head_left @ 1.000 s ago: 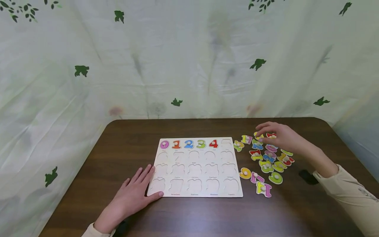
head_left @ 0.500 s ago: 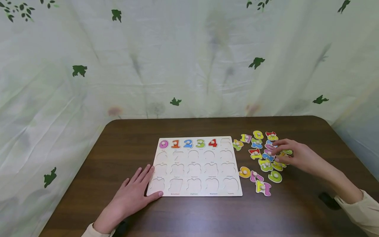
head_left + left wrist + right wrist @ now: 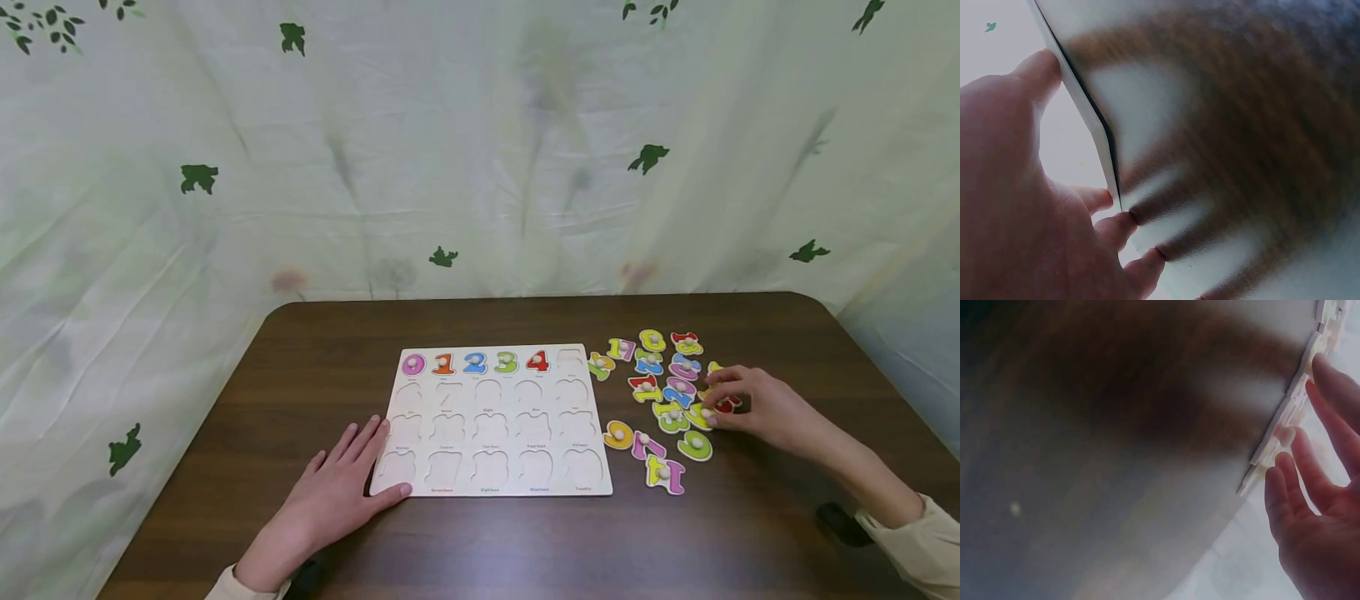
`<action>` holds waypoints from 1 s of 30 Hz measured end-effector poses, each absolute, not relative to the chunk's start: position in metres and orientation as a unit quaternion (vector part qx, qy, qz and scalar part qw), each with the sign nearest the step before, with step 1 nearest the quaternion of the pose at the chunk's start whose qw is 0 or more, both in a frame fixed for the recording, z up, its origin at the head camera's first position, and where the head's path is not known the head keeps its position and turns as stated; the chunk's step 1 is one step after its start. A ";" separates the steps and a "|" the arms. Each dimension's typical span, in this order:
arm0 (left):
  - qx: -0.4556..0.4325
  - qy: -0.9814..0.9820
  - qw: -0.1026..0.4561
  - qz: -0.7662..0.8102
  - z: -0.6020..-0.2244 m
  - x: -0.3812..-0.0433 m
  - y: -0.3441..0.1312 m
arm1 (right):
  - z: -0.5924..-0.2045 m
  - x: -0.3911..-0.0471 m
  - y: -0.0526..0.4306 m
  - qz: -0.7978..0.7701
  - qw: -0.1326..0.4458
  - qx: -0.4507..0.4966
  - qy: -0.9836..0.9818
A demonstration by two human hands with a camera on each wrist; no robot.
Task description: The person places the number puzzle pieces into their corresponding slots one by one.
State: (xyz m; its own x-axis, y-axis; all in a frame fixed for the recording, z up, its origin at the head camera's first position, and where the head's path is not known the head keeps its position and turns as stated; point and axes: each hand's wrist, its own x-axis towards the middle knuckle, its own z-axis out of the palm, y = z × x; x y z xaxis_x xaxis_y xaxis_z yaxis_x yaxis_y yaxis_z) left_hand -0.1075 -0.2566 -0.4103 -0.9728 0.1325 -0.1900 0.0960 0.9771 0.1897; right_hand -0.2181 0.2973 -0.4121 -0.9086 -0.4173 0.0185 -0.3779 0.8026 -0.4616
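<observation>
A white number puzzle board (image 3: pixel 491 421) lies on the table, with the 0, 1, 2, 3 and 4 pieces in its top row; its other recesses show bare. My left hand (image 3: pixel 337 492) rests at the board's left edge, fingers spread and thumb on the near left corner; in the left wrist view its fingertips (image 3: pixel 1145 265) touch the table. Over the right side of the loose number pieces (image 3: pixel 671 418) is my right hand (image 3: pixel 776 412), fingers slightly bent and apart. Its thumb is by a yellow-green piece (image 3: pixel 698 417). It partly hides a red piece (image 3: pixel 727 405); nothing appears pinched.
The brown table (image 3: pixel 480 550) carries everything. Pieces with small knobs lie beside the board's right edge, among them an orange one (image 3: pixel 618 434), a green one (image 3: pixel 695 446) and a yellow-and-pink one (image 3: pixel 665 475). A pale curtain (image 3: pixel 480 167) hangs behind the table.
My right hand has moved from the far part of the pile toward the near right, uncovering the yellow and red pieces at the back. The left hand stays on the board.
</observation>
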 end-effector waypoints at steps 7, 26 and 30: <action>0.057 0.989 0.101 0.090 -0.411 -0.107 -0.258 | -0.411 -0.219 0.297 -0.224 0.020 -0.244 0.943; 0.058 0.990 0.090 0.096 -0.410 -0.106 -0.257 | -0.394 -0.260 0.232 -0.279 0.004 -0.313 0.908; 0.057 0.989 0.091 0.101 -0.409 -0.106 -0.256 | -0.394 -0.277 0.210 -0.291 0.023 -0.323 0.900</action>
